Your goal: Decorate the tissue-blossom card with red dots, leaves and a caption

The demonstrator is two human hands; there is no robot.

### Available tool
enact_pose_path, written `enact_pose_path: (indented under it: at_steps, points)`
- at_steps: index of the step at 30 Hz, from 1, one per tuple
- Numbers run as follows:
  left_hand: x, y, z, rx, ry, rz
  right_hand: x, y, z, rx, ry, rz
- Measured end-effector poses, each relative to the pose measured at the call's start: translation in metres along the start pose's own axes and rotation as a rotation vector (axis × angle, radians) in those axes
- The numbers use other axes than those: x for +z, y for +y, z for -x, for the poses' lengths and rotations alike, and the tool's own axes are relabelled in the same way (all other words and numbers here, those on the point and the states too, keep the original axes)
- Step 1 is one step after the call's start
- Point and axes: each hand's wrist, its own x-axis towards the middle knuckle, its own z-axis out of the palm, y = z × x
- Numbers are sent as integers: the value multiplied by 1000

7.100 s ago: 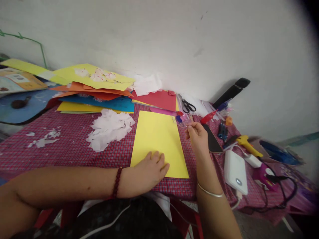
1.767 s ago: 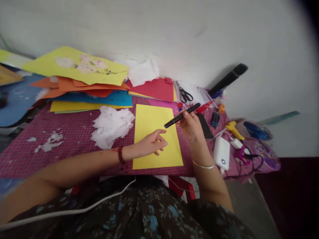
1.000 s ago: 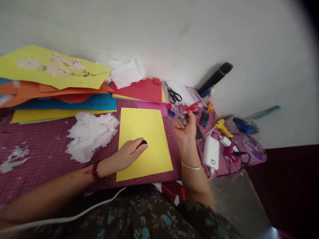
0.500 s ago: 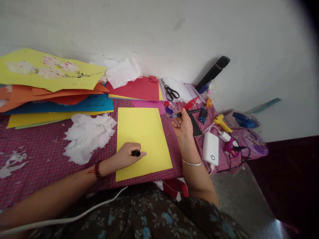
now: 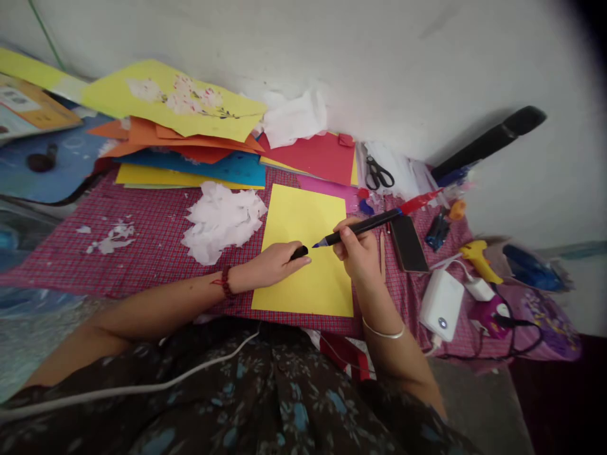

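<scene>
Between the thumb and fingers of my left hand (image 5: 271, 264) is a black pen cap (image 5: 299, 253), its end facing right. My right hand (image 5: 355, 249) grips a black marker (image 5: 370, 224) with a dark blue tip. That tip points left, a short distance from the cap and apart from it. Both hands are over a plain yellow sheet of paper (image 5: 303, 291), and no marks show on its visible part. A heap of torn white paper (image 5: 222, 221) lies left of the sheet.
Coloured papers (image 5: 190, 165) are stacked at the back left under a yellow sheet with painted flowers (image 5: 180, 95). Black scissors (image 5: 378, 174) lie behind the yellow sheet. To the right are a phone (image 5: 408, 244), a white power bank (image 5: 442, 304) and a yellow glue gun (image 5: 480, 259).
My right hand has brought the marker left and down, and its tip now faces the cap in my left hand. The camera view has swung left, showing more of the table's left side.
</scene>
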Motion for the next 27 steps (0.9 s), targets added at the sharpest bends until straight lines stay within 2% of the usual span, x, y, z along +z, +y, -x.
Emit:
enact_pose_path:
  at_steps: [9,16,27]
  points:
    - [3,-2,-1,10,6,3,10,2,5,24,-87,117]
    - [0,-4,1,93,103,27,20,11,8,93,-79,21]
    - [1,1,5,112,84,-89,31,15,17,130,-97,-64]
